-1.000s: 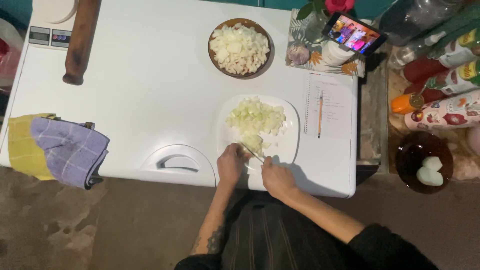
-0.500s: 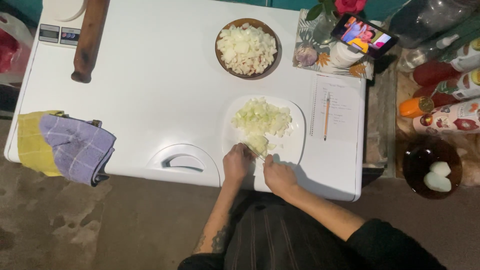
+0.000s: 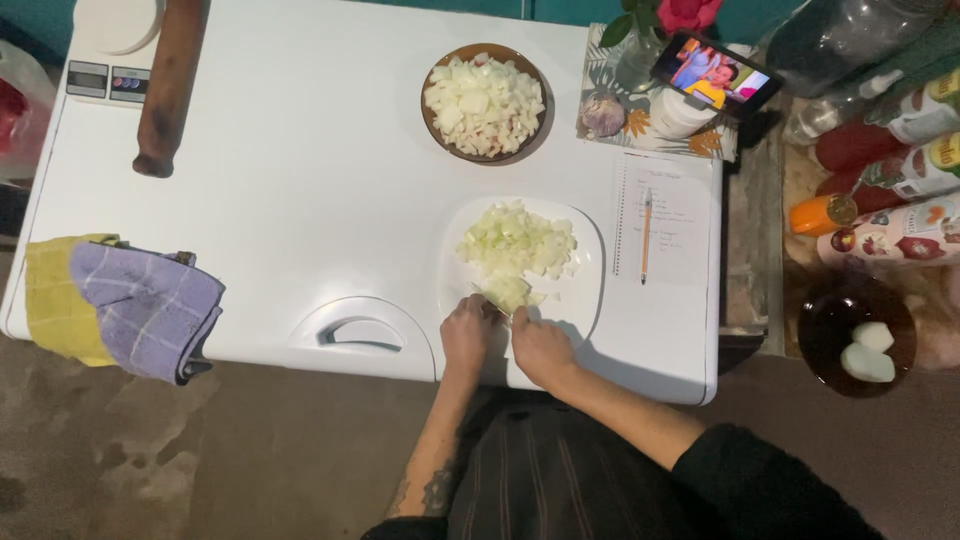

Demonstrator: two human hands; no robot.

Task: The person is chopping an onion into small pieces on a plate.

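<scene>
Two bare hands, the left hand (image 3: 468, 335) pinning and the right hand (image 3: 537, 345) closed, seemingly around a barely visible knife, work the last pale onion chunk (image 3: 507, 291) on the white rectangular plate (image 3: 590, 262) at the counter's near edge, a diced heap (image 3: 515, 242) lying done beyond it.

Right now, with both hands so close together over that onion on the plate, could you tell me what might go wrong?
1. The left hand and right hand nearly touch at the onion piece; a slip of whatever is cutting could nick a finger. No blade shows clearly.
2. The white plate is the cutting base on a smooth white top, near its front edge; it may slide under pressure.
3. The chopped pile crowds the plate, so bits could spill off.
</scene>
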